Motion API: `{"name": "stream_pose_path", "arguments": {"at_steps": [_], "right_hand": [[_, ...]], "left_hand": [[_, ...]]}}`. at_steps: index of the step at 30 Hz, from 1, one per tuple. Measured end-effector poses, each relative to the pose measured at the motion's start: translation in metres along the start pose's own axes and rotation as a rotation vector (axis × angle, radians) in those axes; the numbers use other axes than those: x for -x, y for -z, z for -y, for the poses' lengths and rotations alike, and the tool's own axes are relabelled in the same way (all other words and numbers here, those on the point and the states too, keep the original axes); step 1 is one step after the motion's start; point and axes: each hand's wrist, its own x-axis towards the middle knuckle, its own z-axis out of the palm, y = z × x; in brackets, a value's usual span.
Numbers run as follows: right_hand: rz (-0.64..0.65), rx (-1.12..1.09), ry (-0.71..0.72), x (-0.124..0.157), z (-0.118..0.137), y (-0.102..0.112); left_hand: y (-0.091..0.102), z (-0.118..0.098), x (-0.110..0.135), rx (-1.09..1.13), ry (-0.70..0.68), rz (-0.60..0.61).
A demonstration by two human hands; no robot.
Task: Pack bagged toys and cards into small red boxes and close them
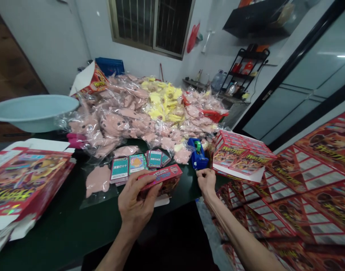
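Observation:
My left hand (pixel 137 199) grips a small red printed box (pixel 168 177), thumb on the near side and fingers over the top. A white flap sticks out at the box's lower edge. At the front end of a blue tape dispenser (pixel 199 154) holding a green-cored roll, my right hand (pixel 206 182) is closed in a pinch. Any tape between its fingertips is too small to make out. Behind the red box lie stacks of teal cards (pixel 120 169). To their left is a flat pink animal-shaped piece (pixel 98 180) in a clear bag.
Bagged pink pieces (pixel 113 124) and yellow ones (pixel 164 99) form a large heap at the back. Flattened red cartons (pixel 28 180) and a pale blue basin (pixel 34 109) are on the left. A display box (pixel 241 154) stands right; more printed cartons (pixel 310 188) are stacked beyond.

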Motion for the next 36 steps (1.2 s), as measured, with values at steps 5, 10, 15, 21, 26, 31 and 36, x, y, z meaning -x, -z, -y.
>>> {"name": "stream_pose_path", "arguments": {"at_steps": [5,10,15,21,26,31,36], "right_hand": [[0.287,-0.392,-0.009,0.064,0.061,0.034],[0.603,-0.905,-0.203,0.099,0.125,0.041],[0.615,-0.980,-0.307,0.103,0.136,0.027],[0.616,-1.031,-0.426,0.106,0.140,0.030],[0.649,-1.051,-0.495,0.106,0.142,0.029],[0.613,-1.021,-0.467,0.107,0.138,0.020],[0.603,-0.868,-0.542,0.116,0.113,-0.004]], "left_hand": [[-0.001,0.000,0.000,-0.003,0.063,0.002],[0.001,-0.002,0.003,0.002,0.092,0.017],[0.002,-0.004,0.007,0.034,0.099,0.038],[0.007,-0.004,0.001,0.022,-0.077,0.107],[0.014,0.002,-0.001,-0.090,-0.173,0.282],[0.023,-0.001,-0.009,0.023,-0.152,0.403],[0.013,-0.006,-0.014,0.032,-0.097,0.261]]}}
